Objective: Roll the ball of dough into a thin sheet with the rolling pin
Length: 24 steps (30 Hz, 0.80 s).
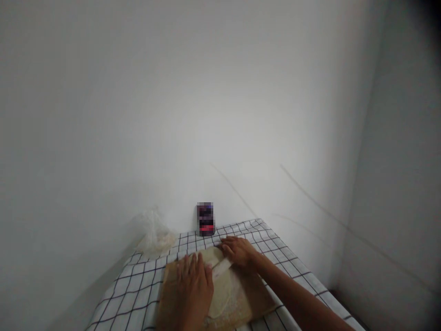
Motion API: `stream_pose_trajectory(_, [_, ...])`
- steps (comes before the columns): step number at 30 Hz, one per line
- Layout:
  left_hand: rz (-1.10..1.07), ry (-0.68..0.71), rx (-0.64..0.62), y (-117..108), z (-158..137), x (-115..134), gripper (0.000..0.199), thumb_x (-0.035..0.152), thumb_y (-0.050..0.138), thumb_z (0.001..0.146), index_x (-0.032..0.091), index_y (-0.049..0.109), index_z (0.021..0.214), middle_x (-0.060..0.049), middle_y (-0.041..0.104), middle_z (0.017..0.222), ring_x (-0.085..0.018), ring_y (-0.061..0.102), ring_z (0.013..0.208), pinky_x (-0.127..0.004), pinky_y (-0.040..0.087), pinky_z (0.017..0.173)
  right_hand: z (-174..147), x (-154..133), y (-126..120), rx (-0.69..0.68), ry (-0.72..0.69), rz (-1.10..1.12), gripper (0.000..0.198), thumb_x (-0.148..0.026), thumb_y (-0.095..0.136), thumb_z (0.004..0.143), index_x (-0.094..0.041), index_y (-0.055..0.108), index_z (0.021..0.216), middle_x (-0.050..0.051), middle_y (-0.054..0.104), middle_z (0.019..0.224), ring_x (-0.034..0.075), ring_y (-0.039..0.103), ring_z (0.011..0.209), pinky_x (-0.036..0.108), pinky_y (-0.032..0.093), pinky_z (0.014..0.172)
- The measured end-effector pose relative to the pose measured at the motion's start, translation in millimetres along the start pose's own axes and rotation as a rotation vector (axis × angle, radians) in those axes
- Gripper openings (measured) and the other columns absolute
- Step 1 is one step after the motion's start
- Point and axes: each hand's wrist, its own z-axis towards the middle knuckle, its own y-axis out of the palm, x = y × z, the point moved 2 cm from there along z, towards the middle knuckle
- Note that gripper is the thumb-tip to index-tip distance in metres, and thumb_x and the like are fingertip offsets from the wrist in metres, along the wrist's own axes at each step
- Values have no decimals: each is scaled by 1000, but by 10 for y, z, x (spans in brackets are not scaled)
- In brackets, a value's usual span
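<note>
A pale rolling pin (222,269) lies slantwise across a thin, flattened sheet of dough (220,296) on a brown board (248,299). My left hand (195,280) rests palm down over the pin's near-left end, its fingers stretched forward. Over the far-right end lies my right hand (240,250), fingers extended to the left and thumb apart. Both palms press on the pin from above rather than wrapping round it. The hands hide the pin's ends and part of the dough.
A white cloth with dark checks (138,285) covers the table. At the back left sits a clear plastic bag (155,234) with something pale in it. A blurred-out phone-like dark object (206,219) leans upright against the white wall (220,115).
</note>
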Motion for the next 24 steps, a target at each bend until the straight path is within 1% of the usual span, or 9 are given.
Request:
stream_pose_trajectory(3, [42, -61, 26, -12, -32, 112, 44, 26, 45, 101, 11, 65, 137, -17, 65, 141, -39, 53, 138, -63, 36, 116, -142, 1, 25, 30, -11, 27, 51, -34, 27, 108, -23, 69, 133, 6, 66, 142, 23, 54, 139, 42, 39, 119])
stream_pose_trajectory(5, [17, -40, 32, -40, -87, 168, 46, 28, 43, 101, 10, 63, 139, -17, 64, 143, -38, 52, 139, -64, 33, 118, -279, -17, 10, 48, -10, 38, 52, -35, 26, 108, -20, 67, 136, 7, 64, 145, 23, 50, 143, 43, 34, 123])
stream_pose_trajectory(7, [-24, 5, 59, -83, -166, 201, 48, 28, 40, 102, 10, 61, 141, -15, 61, 146, -36, 50, 141, -62, 32, 119, -446, -47, -25, 62, 5, 42, 55, -38, 25, 109, -16, 66, 137, 10, 61, 148, 25, 46, 146, 45, 32, 125])
stream_pose_trajectory(10, [-86, 102, 120, -153, -311, 223, 48, 28, 39, 103, 10, 58, 143, -12, 58, 151, -31, 50, 142, -53, 39, 116, -745, -106, -70, 78, 29, 38, 58, -42, 22, 110, -14, 64, 139, 12, 59, 150, 27, 44, 147, 48, 34, 125])
stream_pose_trajectory(14, [-146, 227, 179, -238, -502, 229, 49, 29, 41, 102, 13, 55, 146, -9, 59, 150, -26, 56, 137, -45, 45, 112, -1155, -156, -38, 130, 60, 64, 55, -46, 29, 110, -17, 60, 144, 12, 57, 151, 29, 45, 147, 53, 37, 123])
stream_pose_trajectory(17, [-183, 272, 177, -290, -589, 233, 52, 27, 41, 101, 15, 50, 151, -8, 57, 152, -24, 54, 139, -42, 45, 113, -1343, -169, 8, 158, 72, 81, 54, -49, 34, 109, -20, 54, 150, 10, 50, 157, 29, 38, 151, 52, 35, 125])
stream_pose_trajectory(20, [-201, 251, 104, -293, -567, 231, 53, 28, 39, 102, 15, 48, 153, -9, 53, 155, -25, 51, 142, -45, 45, 114, -1301, -177, 6, 127, 104, 40, 59, -51, 36, 108, -17, 49, 154, 12, 47, 160, 30, 33, 153, 52, 33, 126])
stream_pose_trajectory(22, [-196, 223, 40, -253, -497, 221, 52, 29, 37, 103, 14, 51, 150, -11, 53, 154, -27, 53, 140, -48, 48, 112, -1135, -180, -23, 91, 113, 5, 58, -49, 34, 109, -15, 49, 153, 14, 48, 159, 31, 33, 153, 54, 33, 125])
stream_pose_trajectory(24, [-179, 182, 7, -188, -403, 196, 51, 31, 36, 103, 12, 55, 147, -13, 54, 153, -30, 54, 139, -51, 49, 110, -896, -177, -58, 56, 98, -23, 54, -45, 33, 109, -16, 52, 150, 15, 49, 158, 31, 35, 152, 55, 33, 124])
